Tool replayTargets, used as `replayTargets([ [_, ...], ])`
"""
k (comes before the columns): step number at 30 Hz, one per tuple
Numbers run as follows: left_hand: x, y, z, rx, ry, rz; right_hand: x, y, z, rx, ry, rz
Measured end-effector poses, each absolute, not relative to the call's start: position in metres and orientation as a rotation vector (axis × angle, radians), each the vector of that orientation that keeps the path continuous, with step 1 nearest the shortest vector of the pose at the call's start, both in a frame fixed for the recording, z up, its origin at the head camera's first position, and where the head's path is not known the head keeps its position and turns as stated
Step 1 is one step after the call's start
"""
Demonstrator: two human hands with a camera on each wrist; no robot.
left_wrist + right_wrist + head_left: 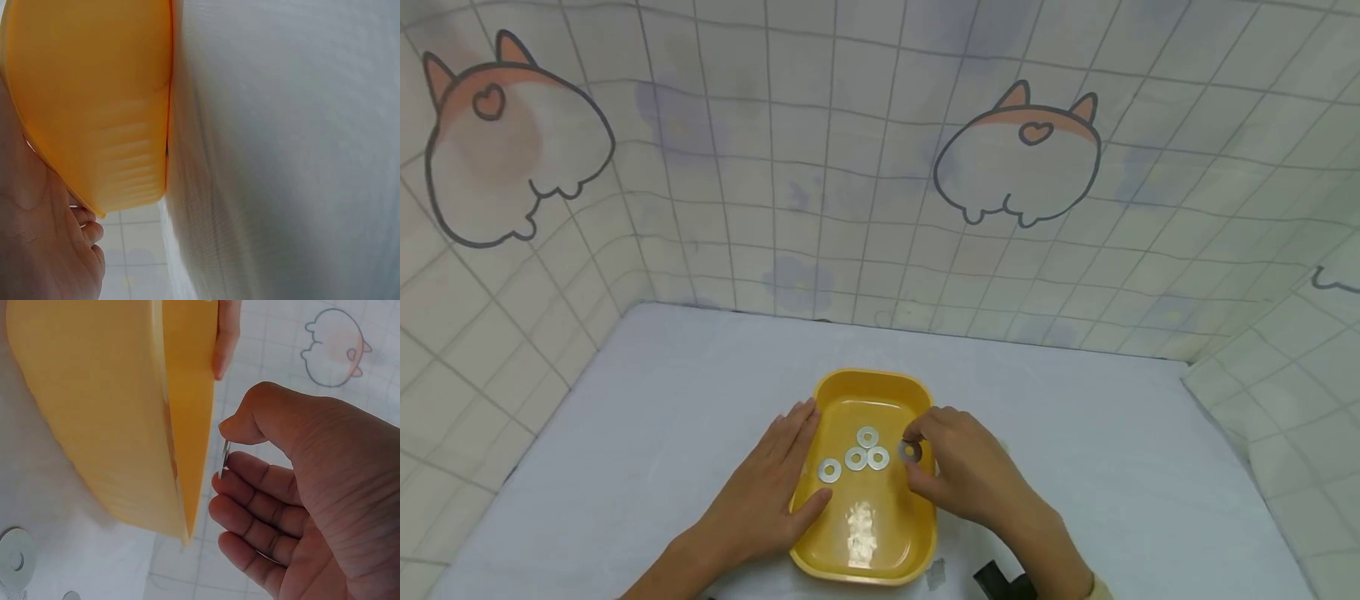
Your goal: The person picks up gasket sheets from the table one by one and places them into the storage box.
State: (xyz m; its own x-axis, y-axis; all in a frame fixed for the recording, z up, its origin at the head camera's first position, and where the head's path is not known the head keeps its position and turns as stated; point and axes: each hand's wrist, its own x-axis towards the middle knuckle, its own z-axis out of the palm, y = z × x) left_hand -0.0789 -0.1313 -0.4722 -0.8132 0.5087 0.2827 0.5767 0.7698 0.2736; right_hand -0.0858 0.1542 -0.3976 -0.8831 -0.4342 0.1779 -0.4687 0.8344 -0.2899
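Note:
A yellow plastic tray (887,517) lies lengthwise before me, with several flat metal washers (830,471) on its floor. Three of them form a touching cluster, and one sits apart at the left. My left hand (767,487) rests along the tray's left rim, fingers straight and thumb reaching over the edge; the left wrist view shows the palm against the outer wall. Over the right side of the tray, my right hand (966,467) pinches another washer (910,452) between thumb and forefinger. In the right wrist view that washer (224,457) appears edge-on, above the rim.
On the white tabletop (1075,433), outside the tray, a washer (17,557) and part of a second round piece (72,595) show in the right wrist view. A black object (1000,581) lies by the right forearm. Behind the table hangs a grid-patterned curtain (865,167).

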Motion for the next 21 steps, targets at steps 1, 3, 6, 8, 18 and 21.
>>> replayTargets([
  [1, -0.079, -0.132, -0.472, -0.858, -2.771, -0.523, -0.086, 0.153, -0.398, 0.726, -2.91, 0.503],
  [3, -0.079, -0.132, -0.471, -0.862, -2.768, -0.524, -0.087, 0.15, -0.398, 0.739, -2.919, 0.508],
  [6, -0.08, -0.132, -0.47, -0.865, -2.767, -0.529, -0.087, 0.146, -0.397, 0.77, -2.918, 0.501],
  [8, -0.08, -0.132, -0.47, -0.865, -2.769, -0.538, -0.087, 0.145, -0.396, 0.8, -2.901, 0.484],
  [18, -0.08, -0.133, -0.471, -0.861, -2.769, -0.554, -0.088, 0.142, -0.392, 0.884, -2.835, 0.437],
  [21, -0.08, -0.133, -0.471, -0.861, -2.77, -0.56, -0.088, 0.14, -0.392, 0.888, -2.842, 0.43],
])
